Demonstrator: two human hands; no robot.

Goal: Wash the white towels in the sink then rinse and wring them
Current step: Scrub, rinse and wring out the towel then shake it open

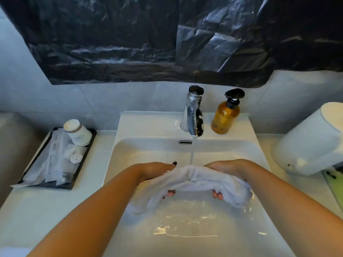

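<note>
A wet white towel (200,179) is bunched between both hands over the white sink (152,147). My left hand (157,170) grips its left part, fingertips curled underneath. My right hand (225,167) grips the right part, fingers wrapped below the cloth. Water runs from the chrome tap (194,117) in a thin stream (192,154) that lands on the towel's top between my hands. The towel's ends hang down toward the basin, which holds shallow water.
An amber pump bottle (225,117) stands right of the tap. A black tray (55,160) with paper cups (77,131) and wrapped sachets sits on the left counter. A white appliance (311,143) is at the right. Black plastic sheet (167,38) covers the wall above.
</note>
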